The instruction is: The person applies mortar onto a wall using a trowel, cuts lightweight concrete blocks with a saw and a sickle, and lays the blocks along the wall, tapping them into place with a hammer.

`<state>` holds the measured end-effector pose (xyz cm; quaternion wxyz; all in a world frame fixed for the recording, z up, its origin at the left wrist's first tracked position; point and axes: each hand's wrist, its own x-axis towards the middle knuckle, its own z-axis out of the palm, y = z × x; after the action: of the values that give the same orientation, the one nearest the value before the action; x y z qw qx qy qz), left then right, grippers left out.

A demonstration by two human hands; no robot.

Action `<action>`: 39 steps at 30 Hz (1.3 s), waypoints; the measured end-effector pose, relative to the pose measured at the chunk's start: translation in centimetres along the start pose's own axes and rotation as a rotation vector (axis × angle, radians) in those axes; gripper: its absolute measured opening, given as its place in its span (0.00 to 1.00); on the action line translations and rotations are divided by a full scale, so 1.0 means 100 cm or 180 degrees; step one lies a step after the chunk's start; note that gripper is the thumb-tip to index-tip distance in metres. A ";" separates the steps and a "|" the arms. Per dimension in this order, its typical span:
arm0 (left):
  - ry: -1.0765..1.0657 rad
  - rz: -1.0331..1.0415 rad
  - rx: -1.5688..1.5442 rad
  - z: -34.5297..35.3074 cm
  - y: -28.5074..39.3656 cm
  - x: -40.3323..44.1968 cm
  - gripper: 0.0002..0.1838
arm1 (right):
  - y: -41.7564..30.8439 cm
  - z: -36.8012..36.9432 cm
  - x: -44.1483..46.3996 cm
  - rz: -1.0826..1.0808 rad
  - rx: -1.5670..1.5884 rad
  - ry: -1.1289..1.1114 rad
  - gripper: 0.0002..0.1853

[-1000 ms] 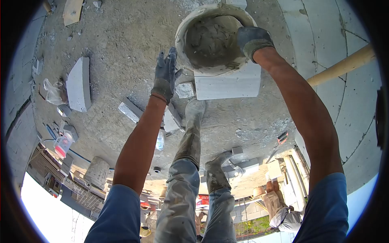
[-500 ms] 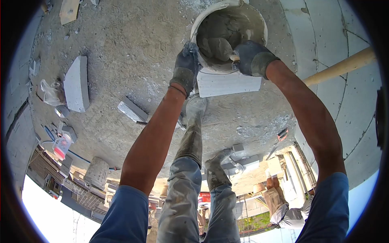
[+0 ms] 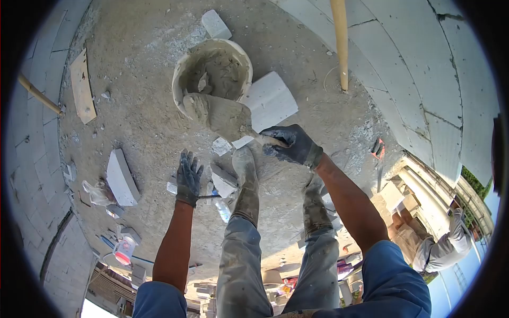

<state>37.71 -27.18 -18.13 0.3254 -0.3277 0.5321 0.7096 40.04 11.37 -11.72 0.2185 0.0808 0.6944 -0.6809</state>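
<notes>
My right hand (image 3: 293,146), in a dark glove, grips the handle of a trowel (image 3: 273,141). Grey mortar (image 3: 221,115) covers the blade, which is raised over the near rim of a white bucket (image 3: 177,85). More wet mortar (image 3: 217,74) lies inside the bucket. My left hand (image 3: 189,176), also gloved, hangs over the ground with its fingers apart and nothing in it. A broken pale block (image 3: 224,180) is close to its right, beside my boot.
White blocks (image 3: 269,100) lie by the bucket, with another slab (image 3: 122,177) at left. A block wall (image 3: 403,63) curves along the right, with a wooden pole (image 3: 340,42) before it. A handsaw (image 3: 378,159) is at right. Another person (image 3: 440,244) bends at lower right.
My left hand has let go of the bucket rim and opened. The trowel has come up out of the bucket loaded with mortar. The view has shifted, so the bucket sits further left.
</notes>
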 end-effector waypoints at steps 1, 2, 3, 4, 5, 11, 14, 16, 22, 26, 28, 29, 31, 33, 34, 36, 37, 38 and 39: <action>0.0096 -0.0259 0.0390 0.010 -0.003 -0.029 0.35 | 0.002 0.000 -0.026 0.0037 0.0209 0.0129 0.24; -0.0168 -0.0343 0.0555 0.015 -0.009 -0.064 0.33 | -0.007 -0.003 -0.052 -0.0096 0.0255 0.0242 0.24; -0.0260 -0.0440 0.0760 0.020 -0.019 -0.095 0.33 | -0.017 -0.008 -0.081 -0.0222 0.0283 0.0357 0.24; -0.0360 -0.0531 0.0967 0.023 -0.029 -0.126 0.32 | -0.026 -0.014 -0.112 0.0020 0.0383 0.0387 0.24; -0.0440 -0.0789 0.0743 0.032 -0.032 -0.154 0.32 | -0.033 -0.020 -0.145 0.0254 0.0517 0.0406 0.24; -0.1484 0.1082 0.5492 0.071 -0.099 -0.280 0.32 | -0.042 -0.074 -0.367 0.0572 0.1702 0.1560 0.22; -0.1235 0.1134 0.5966 0.137 -0.117 -0.291 0.33 | -0.001 -0.111 -0.475 -0.0187 -0.0032 0.2643 0.21; -0.1395 0.1087 0.5901 0.128 -0.136 -0.271 0.38 | -0.021 -0.144 -0.550 0.0500 0.2186 0.2789 0.24; -0.1296 0.0587 0.7327 0.196 -0.150 -0.260 0.49 | -0.017 -0.282 -0.689 0.0980 -0.1203 0.4394 0.24; -0.1084 0.0163 0.7628 0.225 -0.155 -0.262 0.47 | 0.003 -0.371 -0.733 0.1048 -0.2392 0.4450 0.26; -0.1123 0.0077 0.7796 0.231 -0.157 -0.262 0.47 | 0.014 -0.401 -0.737 0.0944 -0.3081 0.4250 0.28; -0.1192 -0.0014 0.7875 0.235 -0.159 -0.262 0.47 | 0.013 -0.409 -0.734 0.0963 -0.3370 0.4165 0.27; -0.1185 -0.0102 0.7837 0.240 -0.164 -0.263 0.46 | 0.015 -0.418 -0.728 0.1274 -0.3832 0.4019 0.28; -0.1159 -0.0115 0.7886 0.239 -0.170 -0.261 0.46 | 0.018 -0.422 -0.718 0.1302 -0.3978 0.4094 0.28; -0.1153 -0.0124 0.7893 0.235 -0.172 -0.260 0.46 | 0.019 -0.422 -0.714 0.1326 -0.4145 0.4158 0.28; -0.1079 -0.0060 0.8061 0.228 -0.178 -0.257 0.47 | 0.025 -0.418 -0.709 0.1503 -0.4060 0.4067 0.27; -0.1084 -0.0064 0.8052 0.231 -0.181 -0.258 0.47 | 0.028 -0.416 -0.707 0.1670 -0.3996 0.3983 0.25; -0.1134 -0.0072 0.8066 0.235 -0.181 -0.260 0.47 | 0.035 -0.414 -0.704 0.1603 -0.3849 0.4066 0.24; -0.1180 -0.0089 0.8083 0.236 -0.182 -0.262 0.48 | 0.039 -0.412 -0.704 0.1605 -0.3849 0.4052 0.24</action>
<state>64.63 -3.25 -1.56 0.4843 0.3085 0.7757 -0.2617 96.38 65.05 12.90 -0.0584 0.4622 0.8839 0.0400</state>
